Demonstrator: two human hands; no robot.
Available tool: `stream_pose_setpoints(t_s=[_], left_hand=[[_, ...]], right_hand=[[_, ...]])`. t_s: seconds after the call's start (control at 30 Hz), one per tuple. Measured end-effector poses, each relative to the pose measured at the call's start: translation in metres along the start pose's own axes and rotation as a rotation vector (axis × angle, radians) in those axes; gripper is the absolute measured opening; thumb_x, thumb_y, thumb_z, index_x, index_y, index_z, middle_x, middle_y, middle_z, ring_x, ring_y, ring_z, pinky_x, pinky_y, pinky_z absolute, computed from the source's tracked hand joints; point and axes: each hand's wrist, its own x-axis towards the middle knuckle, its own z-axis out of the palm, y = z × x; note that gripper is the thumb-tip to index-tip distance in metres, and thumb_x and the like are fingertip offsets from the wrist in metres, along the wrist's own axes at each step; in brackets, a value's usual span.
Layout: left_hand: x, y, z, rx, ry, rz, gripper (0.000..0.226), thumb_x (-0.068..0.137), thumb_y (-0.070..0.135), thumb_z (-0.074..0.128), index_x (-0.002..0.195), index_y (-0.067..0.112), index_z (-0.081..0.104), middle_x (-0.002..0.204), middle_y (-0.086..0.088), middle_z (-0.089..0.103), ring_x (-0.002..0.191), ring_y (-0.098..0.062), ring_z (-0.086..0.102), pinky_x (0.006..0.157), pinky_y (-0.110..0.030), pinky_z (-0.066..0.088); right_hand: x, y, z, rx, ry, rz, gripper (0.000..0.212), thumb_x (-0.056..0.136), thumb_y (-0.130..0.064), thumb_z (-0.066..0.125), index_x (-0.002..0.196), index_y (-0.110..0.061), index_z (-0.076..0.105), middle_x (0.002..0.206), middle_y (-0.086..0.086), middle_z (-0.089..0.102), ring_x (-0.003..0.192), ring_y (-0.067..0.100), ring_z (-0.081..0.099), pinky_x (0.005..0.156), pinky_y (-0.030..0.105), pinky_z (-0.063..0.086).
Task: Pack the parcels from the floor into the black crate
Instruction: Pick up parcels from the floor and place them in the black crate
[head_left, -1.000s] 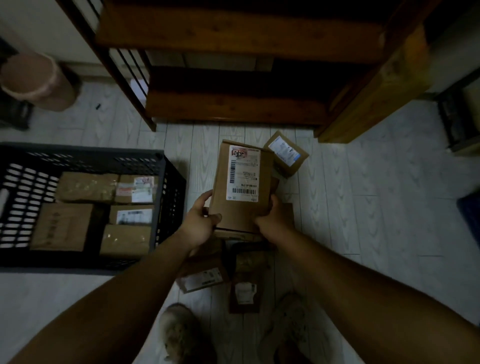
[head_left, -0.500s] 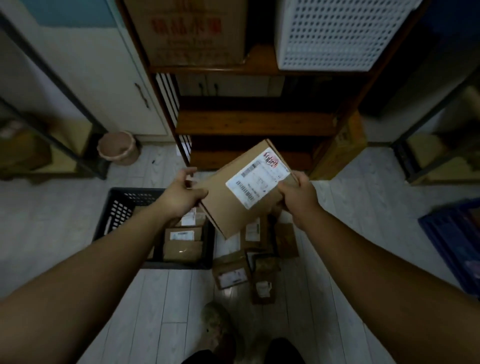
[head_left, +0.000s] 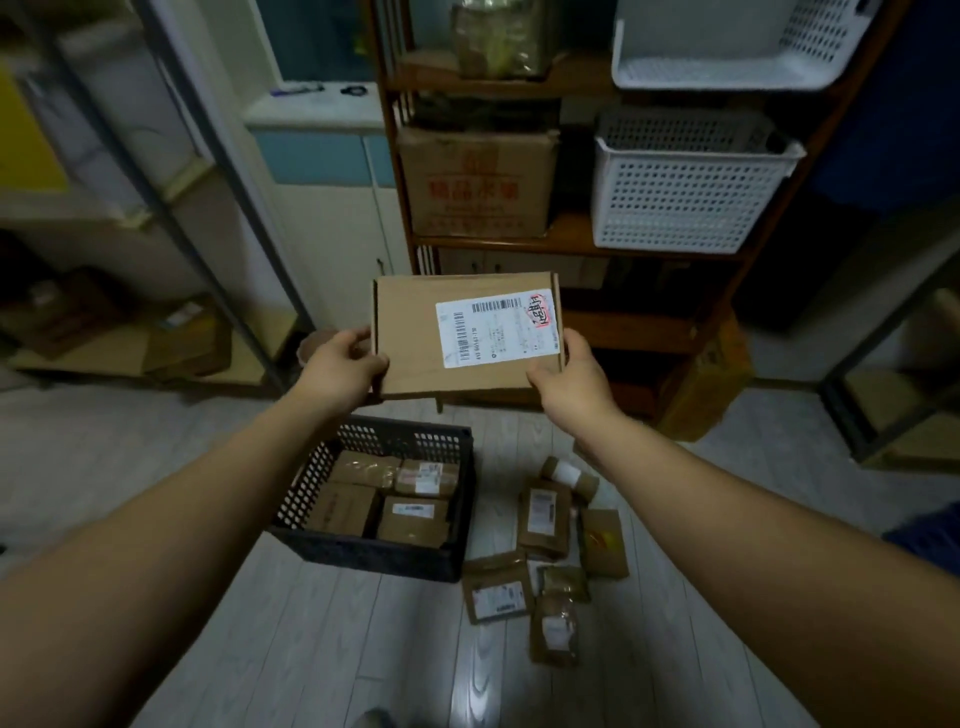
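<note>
Box: a flat cardboard parcel (head_left: 415, 338) with a white label (head_left: 496, 330) is up in the air, label facing up, above the far end of the black crate (head_left: 374, 553).
Left hand (head_left: 343, 364): curled round the box's left edge, thumb on top.
Right hand (head_left: 569, 382): holds the right edge near the low corner.
Crate: sits on the floor (head_left: 311, 649) with brown parcels inside (head_left: 413, 519) covering most of the bottom.
Floor pile (head_left: 543, 514): more parcels lie just right of the crate.
Do it well: keep both hands on and keep the box flat. Bring it down slowly and lay it on top of the ones inside — there looks to be little bare bottom left.
Let go: only when it rests and does not tip.
</note>
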Motion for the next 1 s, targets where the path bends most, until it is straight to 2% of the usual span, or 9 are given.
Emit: stream_pose_setpoints(t_s=[0.1,0.17,0.23,0.37,0.5,0.6,0.7,0.87,1.0], left_hand=[[0.002,0.002,-0.035,0.03,0.005,0.054,0.051,0.092,0.009,0.049,0.14,0.024,0.037,0.126,-0.007,0.055,0.1,-0.023,0.059,0.08,-0.04,0.055],[0.006,-0.005,-0.063,0.062,-0.019,0.087,0.053,0.091,0.006,0.049,0.138,0.026,0.038,0.121,-0.007,0.057,0.095,-0.02,0.06,0.074,-0.035,0.054],[0.012,-0.015,-0.095,0.08,-0.039,0.081,0.055,0.089,0.005,0.052,0.137,0.028,0.039,0.118,-0.005,0.057,0.093,-0.017,0.06,0.076,-0.035,0.053],[0.033,-0.041,-0.157,0.136,-0.088,0.069,0.064,0.086,0.002,0.057,0.14,0.027,0.034,0.117,-0.006,0.058,0.092,-0.018,0.061,0.082,-0.039,0.055],[0.064,-0.064,-0.198,0.228,-0.07,0.091,0.074,0.081,0.002,0.063,0.142,0.026,0.028,0.125,-0.007,0.052,0.102,-0.023,0.057,0.082,-0.042,0.055],[0.09,-0.075,-0.206,0.269,-0.112,0.088,0.077,0.079,0.003,0.065,0.142,0.027,0.028,0.123,-0.002,0.05,0.089,-0.01,0.052,0.064,-0.022,0.05],[0.113,-0.081,-0.199,0.284,-0.157,0.088,0.079,0.078,0.003,0.066,0.143,0.027,0.027,0.108,0.008,0.048,0.074,0.003,0.046,0.056,-0.01,0.038],[0.155,-0.095,-0.173,0.345,-0.254,0.149,0.073,0.079,0.0,0.064,0.139,0.028,0.032,0.101,0.013,0.049,0.082,0.0,0.05,0.058,-0.008,0.04],[0.194,-0.116,-0.148,0.387,-0.292,0.126,0.067,0.08,0.006,0.065,0.133,0.033,0.035,0.1,0.016,0.052,0.082,0.005,0.053,0.064,-0.012,0.044]], right_hand=[[-0.009,-0.022,0.03,-0.05,0.01,-0.048,0.047,0.091,-0.016,0.056,0.133,-0.028,0.04,0.132,0.0,0.047,0.103,0.011,0.046,0.077,0.024,0.039],[-0.01,-0.035,0.06,-0.102,0.025,-0.048,0.048,0.091,-0.016,0.057,0.134,-0.027,0.04,0.133,0.002,0.042,0.105,0.013,0.046,0.08,0.026,0.037],[-0.011,-0.044,0.097,-0.141,0.018,-0.052,0.047,0.09,-0.015,0.058,0.132,-0.025,0.041,0.132,0.003,0.043,0.108,0.017,0.049,0.078,0.023,0.039],[-0.012,-0.049,0.173,-0.179,0.014,-0.054,0.047,0.089,-0.016,0.057,0.132,-0.025,0.04,0.127,0.004,0.048,0.092,0.012,0.047,0.054,0.014,0.032],[-0.017,-0.045,0.227,-0.148,-0.019,-0.02,0.062,0.089,-0.015,0.057,0.14,-0.035,0.028,0.126,0.003,0.047,0.097,0.014,0.052,0.065,0.019,0.04],[-0.016,-0.038,0.243,-0.243,-0.046,-0.026,0.072,0.09,-0.02,0.056,0.144,-0.041,0.014,0.129,0.003,0.037,0.082,0.005,0.043,0.065,0.018,0.039],[-0.001,-0.032,0.247,-0.363,-0.068,-0.014,0.076,0.091,-0.028,0.055,0.149,-0.033,0.007,0.136,0.006,0.029,0.09,0.009,0.04,0.079,0.022,0.037],[0.042,-0.013,0.252,-0.39,-0.109,0.038,0.076,0.09,-0.031,0.057,0.15,-0.03,0.009,0.14,0.005,0.026,0.117,0.022,0.043,0.094,0.029,0.04],[0.081,0.016,0.262,-0.432,-0.139,0.075,0.074,0.091,-0.034,0.054,0.151,-0.024,0.012,0.142,0.009,0.025,0.118,0.027,0.045,0.096,0.032,0.042]])
